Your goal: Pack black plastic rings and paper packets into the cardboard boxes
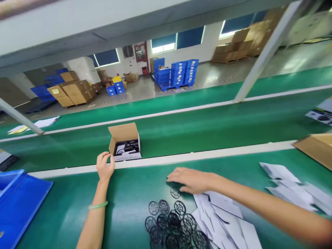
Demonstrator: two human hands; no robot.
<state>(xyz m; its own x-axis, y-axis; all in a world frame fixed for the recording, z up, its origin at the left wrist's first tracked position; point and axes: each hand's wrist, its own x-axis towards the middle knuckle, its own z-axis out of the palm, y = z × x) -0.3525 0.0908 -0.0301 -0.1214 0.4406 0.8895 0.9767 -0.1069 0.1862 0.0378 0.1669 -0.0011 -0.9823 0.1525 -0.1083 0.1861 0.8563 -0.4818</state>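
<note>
My left hand (105, 166) reaches forward to the near left corner of a small open cardboard box (125, 141) on the green conveyor belt; its fingers are curled at the box's edge. The box holds a black device and white parts, and its lid stands up. My right hand (189, 180) lies flat, fingers stretched to the left, on the green table over a small black round part. A heap of black round grille pieces (171, 221) lies just below that hand. White paper sheets (223, 218) are spread under my right wrist.
A blue plastic bin (18, 200) stands at the near left. More white sheets (295, 186) and a brown carton (315, 147) lie at the right. A slanted metal post (264, 55) rises beyond the belt. Stacked blue crates (176, 72) and cartons (70, 91) fill the far floor.
</note>
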